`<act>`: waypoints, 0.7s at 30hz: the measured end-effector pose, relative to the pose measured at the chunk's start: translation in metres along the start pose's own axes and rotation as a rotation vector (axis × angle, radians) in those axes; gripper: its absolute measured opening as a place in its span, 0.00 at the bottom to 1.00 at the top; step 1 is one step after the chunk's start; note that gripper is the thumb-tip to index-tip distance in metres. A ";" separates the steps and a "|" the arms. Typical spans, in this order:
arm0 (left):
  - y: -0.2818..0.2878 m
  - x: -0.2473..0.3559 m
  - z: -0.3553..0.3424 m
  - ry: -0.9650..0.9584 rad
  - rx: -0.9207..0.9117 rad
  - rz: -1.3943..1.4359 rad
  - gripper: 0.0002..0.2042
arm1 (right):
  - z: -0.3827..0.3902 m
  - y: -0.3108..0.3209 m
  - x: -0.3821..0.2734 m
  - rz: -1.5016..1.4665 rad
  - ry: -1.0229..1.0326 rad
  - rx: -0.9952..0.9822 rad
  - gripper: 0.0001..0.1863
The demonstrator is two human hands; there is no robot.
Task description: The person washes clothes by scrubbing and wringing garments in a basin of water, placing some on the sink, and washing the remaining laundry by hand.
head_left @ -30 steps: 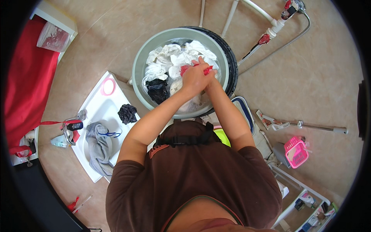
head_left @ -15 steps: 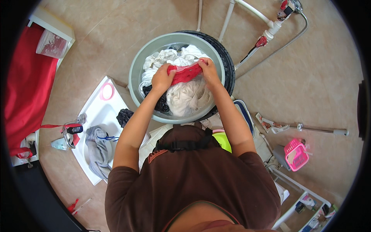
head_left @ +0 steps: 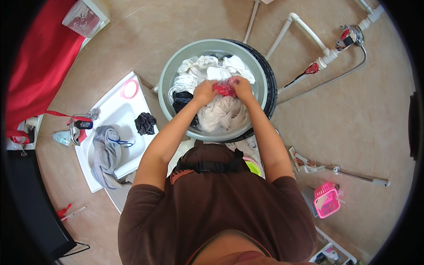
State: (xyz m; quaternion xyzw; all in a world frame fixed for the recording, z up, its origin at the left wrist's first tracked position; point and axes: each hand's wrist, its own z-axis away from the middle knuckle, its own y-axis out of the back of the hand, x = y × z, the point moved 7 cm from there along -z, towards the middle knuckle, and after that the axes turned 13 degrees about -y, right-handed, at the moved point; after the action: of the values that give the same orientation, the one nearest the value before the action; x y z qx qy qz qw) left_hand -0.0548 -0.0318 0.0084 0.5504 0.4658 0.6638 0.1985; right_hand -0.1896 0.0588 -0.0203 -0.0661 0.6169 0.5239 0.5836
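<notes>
A wet red cloth (head_left: 224,89) is gripped between my left hand (head_left: 204,92) and my right hand (head_left: 242,90), both closed on it at the middle of a round grey-green basin (head_left: 164,91). The basin holds water and soaking laundry: white garments (head_left: 196,66) behind my hands, a dark cloth (head_left: 181,101) at the left, and a cream cloth (head_left: 220,115) just below the red one. A black rim (head_left: 272,90) shows around the basin's right side.
A white sink (head_left: 138,104) at left holds a grey garment (head_left: 104,154); a dark cloth (head_left: 145,123) sits on its edge. White pipes (head_left: 327,55) and a hose run at upper right. A pink basket (head_left: 327,199) and a metal bar (head_left: 360,176) are at right, red fabric (head_left: 39,62) far left.
The red cloth, stretched between my hands half a second ago, is now bunched and lower against the laundry, with my hands closer together. The whole view has shifted slightly.
</notes>
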 end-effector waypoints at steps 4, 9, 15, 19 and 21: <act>0.036 0.046 0.005 -0.017 0.378 0.293 0.12 | 0.016 -0.018 0.003 -1.191 -0.441 -0.265 0.14; 0.043 0.141 0.010 -0.260 0.399 0.235 0.07 | 0.017 -0.057 -0.001 -1.723 -0.192 -0.719 0.19; 0.043 0.104 -0.010 -0.197 0.528 0.112 0.10 | 0.025 -0.069 0.014 -1.761 -0.440 -0.975 0.19; 0.042 0.076 -0.012 -0.004 0.497 0.067 0.13 | 0.034 -0.052 0.006 -1.397 -0.467 -0.341 0.20; 0.036 0.107 -0.003 -0.158 0.460 0.113 0.13 | 0.036 -0.051 0.001 -1.748 -0.463 -0.518 0.20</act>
State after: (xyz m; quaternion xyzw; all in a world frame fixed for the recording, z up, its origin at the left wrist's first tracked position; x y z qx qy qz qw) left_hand -0.0827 0.0325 0.0970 0.6564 0.5563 0.5053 0.0664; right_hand -0.1314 0.0631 -0.0421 -0.5277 0.0816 0.0211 0.8452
